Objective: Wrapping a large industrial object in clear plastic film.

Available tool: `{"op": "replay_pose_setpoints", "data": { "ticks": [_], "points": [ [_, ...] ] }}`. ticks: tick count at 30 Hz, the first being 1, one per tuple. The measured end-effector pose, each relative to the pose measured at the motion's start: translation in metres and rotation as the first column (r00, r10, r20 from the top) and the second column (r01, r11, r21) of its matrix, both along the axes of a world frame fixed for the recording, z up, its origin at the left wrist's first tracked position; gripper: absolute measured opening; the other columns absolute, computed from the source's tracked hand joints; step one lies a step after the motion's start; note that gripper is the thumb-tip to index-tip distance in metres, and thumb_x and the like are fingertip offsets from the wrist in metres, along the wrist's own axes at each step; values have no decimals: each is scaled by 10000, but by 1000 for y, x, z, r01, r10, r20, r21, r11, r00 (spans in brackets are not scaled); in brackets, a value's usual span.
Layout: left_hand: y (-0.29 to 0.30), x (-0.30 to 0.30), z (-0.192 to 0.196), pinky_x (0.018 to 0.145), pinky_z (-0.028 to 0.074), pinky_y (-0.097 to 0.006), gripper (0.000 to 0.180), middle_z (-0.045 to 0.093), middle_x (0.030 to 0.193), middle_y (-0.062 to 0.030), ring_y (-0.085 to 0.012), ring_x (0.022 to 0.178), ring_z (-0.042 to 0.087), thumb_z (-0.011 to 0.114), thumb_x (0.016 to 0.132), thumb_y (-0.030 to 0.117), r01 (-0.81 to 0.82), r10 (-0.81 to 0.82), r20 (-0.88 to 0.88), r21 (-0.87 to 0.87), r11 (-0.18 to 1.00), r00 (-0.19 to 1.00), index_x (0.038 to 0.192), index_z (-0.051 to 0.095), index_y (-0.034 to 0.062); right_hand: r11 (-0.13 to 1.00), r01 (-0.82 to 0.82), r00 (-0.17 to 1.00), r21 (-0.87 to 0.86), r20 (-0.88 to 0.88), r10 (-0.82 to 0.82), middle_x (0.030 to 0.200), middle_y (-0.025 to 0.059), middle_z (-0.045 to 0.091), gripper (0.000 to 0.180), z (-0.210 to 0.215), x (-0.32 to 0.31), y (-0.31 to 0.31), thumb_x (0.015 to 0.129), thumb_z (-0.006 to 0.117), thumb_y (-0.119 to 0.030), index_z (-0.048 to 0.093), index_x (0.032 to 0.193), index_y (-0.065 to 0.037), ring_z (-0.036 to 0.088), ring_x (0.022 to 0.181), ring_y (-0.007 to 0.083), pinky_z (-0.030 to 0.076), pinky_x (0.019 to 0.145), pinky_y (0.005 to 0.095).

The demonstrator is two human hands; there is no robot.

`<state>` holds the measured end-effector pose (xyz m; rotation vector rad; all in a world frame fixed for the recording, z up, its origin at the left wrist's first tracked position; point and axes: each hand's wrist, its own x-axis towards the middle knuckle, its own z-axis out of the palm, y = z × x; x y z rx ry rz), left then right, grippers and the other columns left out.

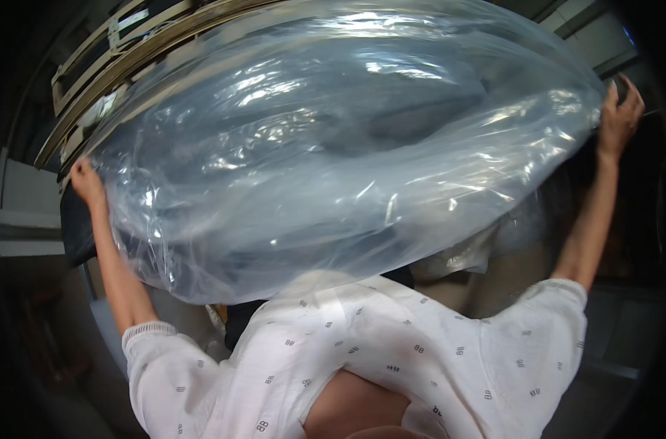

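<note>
A large sheet of clear, shiny plastic (333, 183) spreads across the view between my outstretched arms; whether it is a bag or a single sheet I cannot tell. At its left edge my left hand (89, 184) is closed, pinching the plastic. Over on the far right, my right hand (620, 121) grips the opposite edge, with some fingers pointing up. The plastic is wrinkled, and its near edge hangs close in front of my chest. Something dark shows dimly through it.
Wooden slats or boards (91, 66) stand behind the plastic at the far left. A crumpled pale plastic bag (461, 256) lies below the near right edge. A light wall or panel (596, 36) shows at the far right.
</note>
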<state>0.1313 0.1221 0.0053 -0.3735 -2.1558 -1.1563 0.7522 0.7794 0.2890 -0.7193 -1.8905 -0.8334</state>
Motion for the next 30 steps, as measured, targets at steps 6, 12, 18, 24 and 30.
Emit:
{"op": "replay_pose_setpoints", "data": {
  "ticks": [6,12,18,24,30],
  "points": [
    [-95,18,8,790,437,-336,299,608,966,-159,-269,878,566,513,896,270,-201,233,73,-309,930,970,1016,577,3,825,285,797,-488,599,79,1379,69,343,549,-200,-50,-24,774,636,-272,446,1278,-163,346,1248,280,322,966,471],
    [-127,46,17,760,438,-370,321,606,980,-168,-308,872,582,475,905,318,-289,384,101,-494,820,918,1054,549,43,514,-179,924,-839,36,381,925,114,489,372,-203,-116,-41,770,655,-351,546,974,-59,499,849,304,418,700,367],
    [-148,28,18,785,418,-376,340,587,1024,-152,-341,929,552,442,916,362,-235,332,92,-534,812,939,1045,539,63,866,-292,942,-406,32,333,968,94,495,366,-210,-179,-36,738,674,-402,605,885,-75,507,886,271,420,727,341],
    [-139,35,18,812,409,-362,339,582,1023,-165,-319,941,551,432,929,320,-192,285,98,-531,825,954,1042,534,17,-56,-232,696,-971,-206,688,742,-11,563,273,-199,-207,-2,756,682,-285,590,889,-65,532,714,126,411,700,224],
    [-153,26,12,833,410,-345,367,581,1054,-159,-299,964,555,442,927,340,-175,274,122,-514,840,954,1092,534,25,-573,-169,665,-802,-522,534,744,-43,513,369,-146,-206,-17,753,694,-251,519,1011,-53,452,645,42,363,588,164]
  ]
}}
